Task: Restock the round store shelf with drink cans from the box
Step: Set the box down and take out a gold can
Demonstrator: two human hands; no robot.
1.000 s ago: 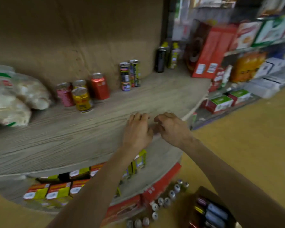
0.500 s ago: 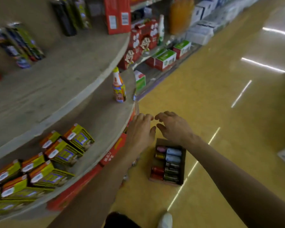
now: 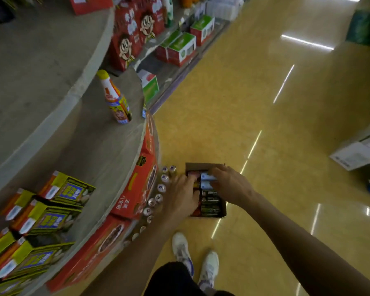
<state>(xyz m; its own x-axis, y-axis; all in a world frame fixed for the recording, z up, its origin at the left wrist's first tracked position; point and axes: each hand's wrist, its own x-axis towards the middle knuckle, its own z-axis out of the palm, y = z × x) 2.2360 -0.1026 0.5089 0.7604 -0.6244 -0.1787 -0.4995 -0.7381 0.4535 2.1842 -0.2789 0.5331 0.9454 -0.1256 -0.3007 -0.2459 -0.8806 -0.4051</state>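
Left grip (image 3: 183, 196) and right grip (image 3: 231, 186) are both down in the box (image 3: 203, 166) on the floor, just ahead of my shoes (image 3: 181, 246). My fingers lie over the cans; whether either grip has closed round one I cannot tell.

Risk one: the dark cans (image 3: 209, 205) lie on their sides, packed tight, so a shallow hold on a smooth round wall may slip.

Risk two: the row of floor cans (image 3: 158, 197) stands just beside my left wrist and may be knocked over on the lift.

Position: the pale cans (image 3: 206, 185) sit under my right fingers, the red cans (image 3: 197, 210) beside my left. The round shelf (image 3: 107, 150) rises beyond, to the left.
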